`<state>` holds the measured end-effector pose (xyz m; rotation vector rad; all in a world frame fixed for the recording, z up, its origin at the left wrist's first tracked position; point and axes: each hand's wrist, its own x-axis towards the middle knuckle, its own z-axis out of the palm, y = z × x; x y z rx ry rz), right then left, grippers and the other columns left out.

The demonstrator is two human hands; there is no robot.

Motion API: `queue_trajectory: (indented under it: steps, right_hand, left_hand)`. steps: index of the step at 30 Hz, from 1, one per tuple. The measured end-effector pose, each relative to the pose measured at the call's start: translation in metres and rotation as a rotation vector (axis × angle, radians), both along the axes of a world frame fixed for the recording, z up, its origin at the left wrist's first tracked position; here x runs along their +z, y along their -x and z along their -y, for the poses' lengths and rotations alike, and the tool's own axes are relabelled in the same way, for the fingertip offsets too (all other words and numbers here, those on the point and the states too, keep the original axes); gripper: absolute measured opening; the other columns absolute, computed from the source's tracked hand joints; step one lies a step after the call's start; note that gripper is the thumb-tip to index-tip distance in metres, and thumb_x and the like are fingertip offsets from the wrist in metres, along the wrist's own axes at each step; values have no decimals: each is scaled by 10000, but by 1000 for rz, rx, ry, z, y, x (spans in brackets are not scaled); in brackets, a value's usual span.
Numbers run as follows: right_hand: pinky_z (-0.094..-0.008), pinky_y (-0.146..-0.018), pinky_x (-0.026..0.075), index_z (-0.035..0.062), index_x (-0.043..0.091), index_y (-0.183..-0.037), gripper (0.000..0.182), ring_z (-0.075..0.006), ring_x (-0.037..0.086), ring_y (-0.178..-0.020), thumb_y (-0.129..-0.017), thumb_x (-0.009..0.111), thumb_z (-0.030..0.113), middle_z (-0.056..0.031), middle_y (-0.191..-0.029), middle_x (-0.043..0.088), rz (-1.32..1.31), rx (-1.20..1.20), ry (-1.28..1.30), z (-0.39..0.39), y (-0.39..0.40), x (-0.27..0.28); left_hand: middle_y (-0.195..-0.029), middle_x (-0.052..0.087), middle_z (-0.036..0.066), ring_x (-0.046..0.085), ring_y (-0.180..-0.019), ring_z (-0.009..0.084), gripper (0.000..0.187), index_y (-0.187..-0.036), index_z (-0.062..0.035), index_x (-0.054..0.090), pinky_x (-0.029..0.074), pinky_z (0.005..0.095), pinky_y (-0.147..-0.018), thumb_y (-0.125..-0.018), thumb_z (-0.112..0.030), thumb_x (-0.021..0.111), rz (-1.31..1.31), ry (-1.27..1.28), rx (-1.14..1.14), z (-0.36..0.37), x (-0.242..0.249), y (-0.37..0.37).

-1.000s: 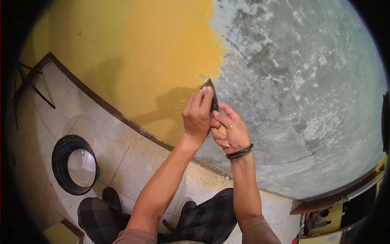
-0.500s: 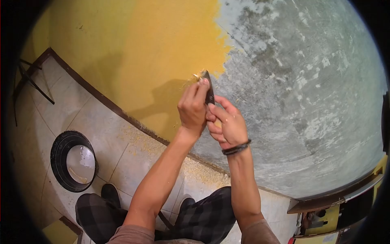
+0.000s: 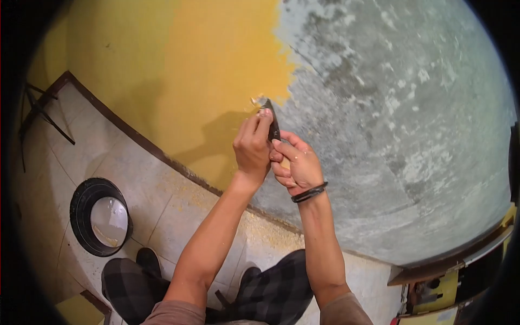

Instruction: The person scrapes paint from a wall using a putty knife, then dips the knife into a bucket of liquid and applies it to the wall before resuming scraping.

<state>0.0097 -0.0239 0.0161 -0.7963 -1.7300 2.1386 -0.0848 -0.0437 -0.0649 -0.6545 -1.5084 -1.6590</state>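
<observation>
A dark scraper is held against the wall, its tip at the ragged edge between yellow paint and bare grey plaster. My left hand presses its fingers on the blade near the tip. Just below and to the right, my right hand is wrapped round the handle end, a bit of which shows pale between the fingers. Dark bands circle the right wrist. Small paint flakes curl up at the blade's tip.
A black bucket with whitish contents stands on the tiled floor at the left. Yellow flakes lie along the wall's base. Black metal legs stand at the far left, and shelving with objects is at the lower right.
Both hands and the scraper sit slightly further left and lower in the view. The wall, too, has shifted left in the picture. Both hands keep their hold.
</observation>
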Motion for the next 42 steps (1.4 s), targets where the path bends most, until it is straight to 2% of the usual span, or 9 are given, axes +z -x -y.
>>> queue_trajectory:
  steps: [1,5,14,18,20,27,30,37,42]
  right_hand:
    - [-213,-304,230,22,488,-1144,275,-55,374,-394,-884,551,87,-22,-654,490,-82,28,46,-1,18,-6]
    - [-208,-307,227,21,489,-1143,275,-58,378,-394,-884,558,82,-18,-662,499,-37,107,11,7,49,-8]
    - [-196,-312,206,41,476,-1132,273,-53,384,-402,-884,577,92,-35,-670,508,4,17,-18,14,14,-1]
    - [-189,-313,194,37,477,-1127,268,-48,368,-401,-885,578,97,-37,-670,500,35,-11,-29,7,10,0]
    - [-191,-315,193,40,459,-1152,299,-50,363,-401,-887,579,106,-35,-673,494,17,43,23,-8,-2,-1]
    - [-185,-300,202,104,344,-1368,502,-47,350,-389,-904,531,76,-43,-693,491,-42,18,-31,-6,-27,6]
    - [-186,-303,209,96,385,-1333,454,-53,356,-395,-904,533,81,-42,-691,493,-62,63,-8,-6,5,5]
    - [-189,-302,209,68,424,-1275,379,-58,356,-396,-910,526,84,-35,-675,485,-46,13,-14,1,-2,2]
    - [-195,-297,204,63,456,-1227,327,-62,350,-387,-909,528,77,-29,-662,481,-34,60,7,2,25,5]
  left_hand:
    - [-791,596,114,599,-731,295,182,-975,-31,628,482,376,-607,-798,-56,596,17,72,101,3,-1,14]
    - [-802,594,119,600,-739,300,190,-976,-28,629,479,385,-606,-793,-66,593,153,84,-6,25,-1,39]
    - [-800,595,123,594,-729,305,164,-959,-20,613,481,383,-608,-816,-89,573,58,22,-82,10,-6,13]
    - [-826,606,136,596,-744,301,196,-984,-1,626,492,367,-629,-810,-80,583,113,141,-202,17,1,6]
    - [-829,607,137,592,-714,306,184,-962,6,629,487,370,-612,-795,-64,598,44,65,-80,9,1,2]
    - [-920,632,157,629,-793,311,278,-1047,18,620,523,372,-666,-776,-39,601,-22,102,-99,-3,3,-16]
    - [-859,629,125,611,-738,300,227,-1002,-13,632,499,367,-628,-779,-39,600,-4,60,-45,4,9,3]
    - [-943,625,161,608,-791,321,359,-1073,22,607,517,364,-650,-748,-129,630,-25,105,-50,-1,-7,3]
    - [-885,633,140,613,-754,311,249,-1027,-16,628,509,362,-644,-783,-63,611,54,11,23,8,6,18]
